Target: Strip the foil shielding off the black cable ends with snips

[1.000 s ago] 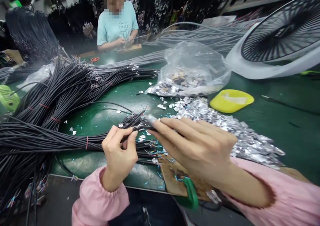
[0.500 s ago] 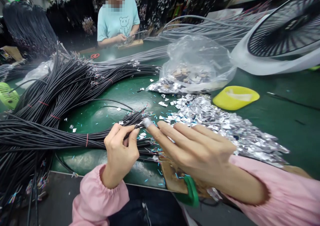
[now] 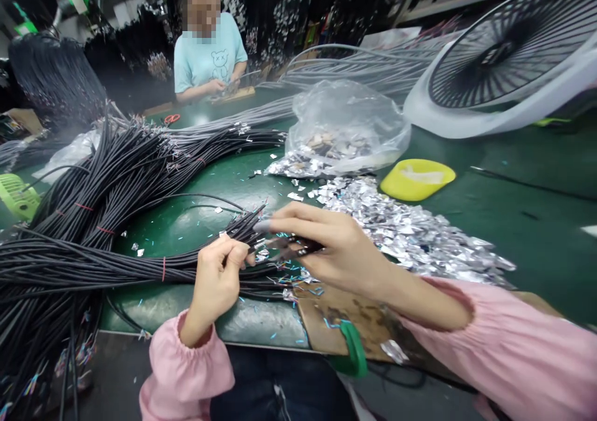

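Note:
My left hand (image 3: pixel 218 273) is closed in a pinch on the end of a black cable (image 3: pixel 246 260), beside a long bundle of black cables (image 3: pixel 140 264) tied with a red band. My right hand (image 3: pixel 333 247) is closed around a small dark hand tool (image 3: pixel 308 245). The tool's greyish tips point left at the cable end, close to my left fingertips. Blur hides its exact kind. A pale wrap covers one right fingertip. Fine coloured wire ends (image 3: pixel 284 279) spread below the hands.
Silvery foil scraps (image 3: pixel 420 237) are heaped at the right, before a clear plastic bag (image 3: pixel 345 113) and a yellow scoop-like container (image 3: pixel 417 180). A fan (image 3: pixel 494 54) stands back right. Near me are a wooden board (image 3: pixel 368 312) and green handle (image 3: pixel 354 349). A co-worker (image 3: pixel 209 60) sits opposite.
My right hand, stretched out beside the cable end before, has curled round the dark tool, which now shows at the cable. My left hand keeps its pinch. The view has shifted slightly.

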Demonstrator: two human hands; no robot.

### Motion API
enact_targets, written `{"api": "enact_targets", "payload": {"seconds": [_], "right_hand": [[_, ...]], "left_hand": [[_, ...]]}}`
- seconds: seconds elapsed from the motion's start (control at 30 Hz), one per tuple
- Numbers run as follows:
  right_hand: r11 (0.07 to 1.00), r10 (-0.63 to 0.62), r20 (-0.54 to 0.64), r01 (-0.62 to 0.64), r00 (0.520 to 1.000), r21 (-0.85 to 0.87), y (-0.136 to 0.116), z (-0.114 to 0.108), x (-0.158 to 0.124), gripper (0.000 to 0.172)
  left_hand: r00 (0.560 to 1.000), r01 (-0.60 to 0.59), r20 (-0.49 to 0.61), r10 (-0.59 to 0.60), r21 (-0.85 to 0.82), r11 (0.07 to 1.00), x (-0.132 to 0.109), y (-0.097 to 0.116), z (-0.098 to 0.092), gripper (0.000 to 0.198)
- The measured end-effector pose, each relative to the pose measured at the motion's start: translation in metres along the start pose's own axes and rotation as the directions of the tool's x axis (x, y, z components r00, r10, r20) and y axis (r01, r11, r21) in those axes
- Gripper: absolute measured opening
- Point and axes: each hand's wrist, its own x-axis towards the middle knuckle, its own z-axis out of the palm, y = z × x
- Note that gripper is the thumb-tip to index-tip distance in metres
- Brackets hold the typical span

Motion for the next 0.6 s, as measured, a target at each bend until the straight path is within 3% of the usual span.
{"api": "enact_targets", "payload": {"seconds": [0.13, 0.27, 0.43, 0.53, 0.6], "right_hand": [[0.989, -0.143, 0.022, 0.143, 0.990, -0.037, 0.004, 0.009, 0.001, 0.038], [0.984, -0.166, -0.017, 0.164, 0.986, -0.072, 0.003, 0.019, 0.002, 0.026], [0.990, 0.078, -0.099, -0.065, 0.992, 0.122, -0.007, 0.026, 0.009, 0.014], [0.918, 0.332, -0.083, -0.302, 0.940, 0.258, -0.014, 0.031, 0.010, 0.016], [0.850, 0.455, -0.060, -0.413, 0.889, 0.326, -0.017, 0.035, 0.009, 0.016]], "left_hand": [[0.987, 0.122, 0.123, -0.101, -0.177, 0.977, 0.002, 0.000, -0.007, 0.046], [0.971, 0.200, 0.183, -0.153, -0.277, 0.940, 0.002, 0.002, -0.011, 0.050], [0.962, 0.252, 0.191, -0.195, -0.343, 0.905, 0.002, 0.003, -0.010, 0.046], [0.967, 0.254, 0.119, -0.225, -0.409, 0.876, 0.002, 0.004, -0.006, 0.041], [0.969, 0.217, -0.006, -0.246, -0.450, 0.866, 0.002, 0.004, -0.004, 0.040]]}}
